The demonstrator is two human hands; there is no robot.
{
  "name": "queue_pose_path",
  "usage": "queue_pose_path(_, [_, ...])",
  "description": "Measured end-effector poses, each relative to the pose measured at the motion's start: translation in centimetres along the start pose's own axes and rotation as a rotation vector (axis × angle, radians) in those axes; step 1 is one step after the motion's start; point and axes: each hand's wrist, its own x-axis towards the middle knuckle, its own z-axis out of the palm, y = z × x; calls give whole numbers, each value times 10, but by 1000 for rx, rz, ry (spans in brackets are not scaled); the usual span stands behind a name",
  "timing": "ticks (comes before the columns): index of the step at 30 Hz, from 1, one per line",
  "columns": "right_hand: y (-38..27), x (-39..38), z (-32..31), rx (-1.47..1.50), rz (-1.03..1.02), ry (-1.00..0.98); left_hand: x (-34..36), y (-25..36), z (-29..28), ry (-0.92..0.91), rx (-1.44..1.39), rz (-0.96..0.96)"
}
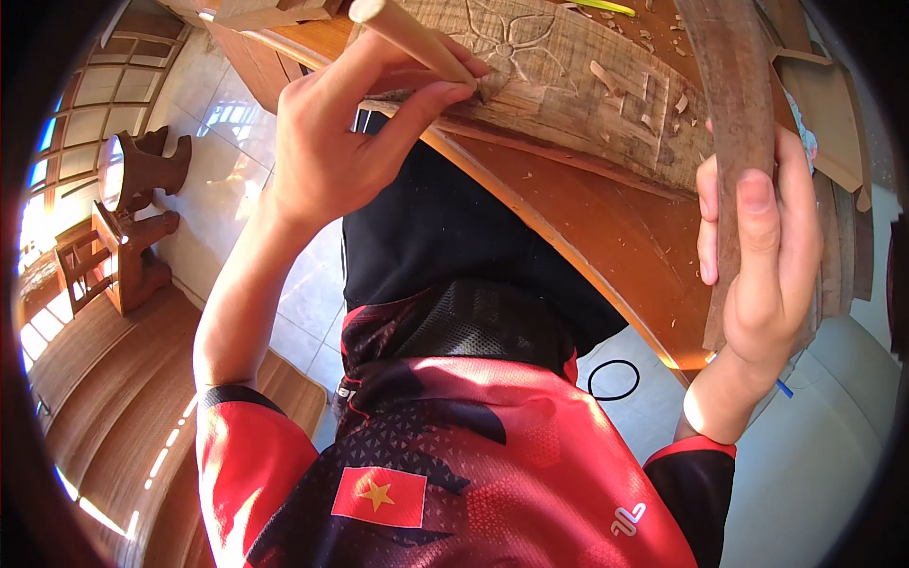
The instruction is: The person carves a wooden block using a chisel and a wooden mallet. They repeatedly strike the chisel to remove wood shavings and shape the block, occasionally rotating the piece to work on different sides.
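A chisel with a pale round wooden handle is in my left hand, its fingers closed low on the shaft. The tool leans, and its tip meets the near edge of a carved wooden board. A flower outline is cut into the board's face, and straight-line cuts show toward its right end. My right hand is wrapped round a long flat wooden bar, thumb on top. The bar's upper end runs out of view, and it covers the board's right end.
The board lies on an orange-brown wooden table strewn with wood shavings. A yellow-green strip lies at the back. More wooden planks stand at the right. On the left are carved wooden furniture and wooden steps. A black ring lies on the floor.
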Motion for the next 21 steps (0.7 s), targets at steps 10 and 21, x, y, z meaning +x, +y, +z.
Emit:
queue_pose_path(10, [-26, 6, 16, -38, -114, 24, 17, 5, -10, -179, 275, 118])
queue_pose_path(21, [-32, 4, 15, -330, -303, -27, 37, 5, -15, -233, 282, 270])
